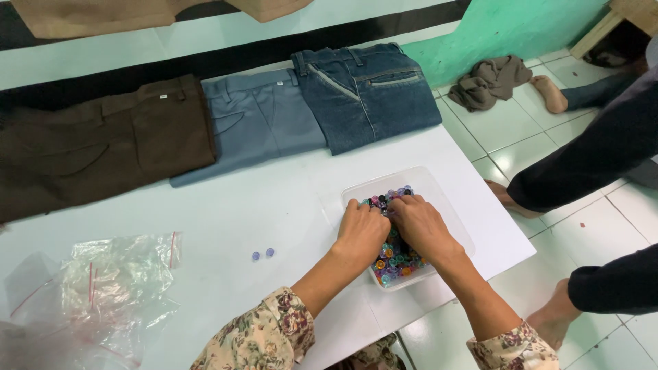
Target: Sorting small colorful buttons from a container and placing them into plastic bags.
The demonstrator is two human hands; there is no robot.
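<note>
Floral sleeves (264, 339) sit lowest in view, at the table's (226, 205) near edge. Going left to right: crumpled clear bags (103, 288) lie at the near left corner; brown trousers (103, 140), grey trousers (257, 123) and jeans (367, 92) lie folded in a row along the far edge, each touching the next. Two small purple buttons (262, 254) lie loose mid-table, well apart from the tray (445, 199).

That clear tray sits by the right edge near the front corner, filled with mixed coloured buttons (394, 257). Both hands reach into it from the near side, palms down, side by side and touching. The left hand (362, 229) rests on the pile with fingers curled together into the buttons; whether it pinches any I cannot tell. The right hand (419, 223) lies just beside it, fingers bent down and close together, tips buried in the pile.

Right of the table, on the tiled floor, lie a brown cloth (490, 82) and other people's legs and bare feet (548, 92).
</note>
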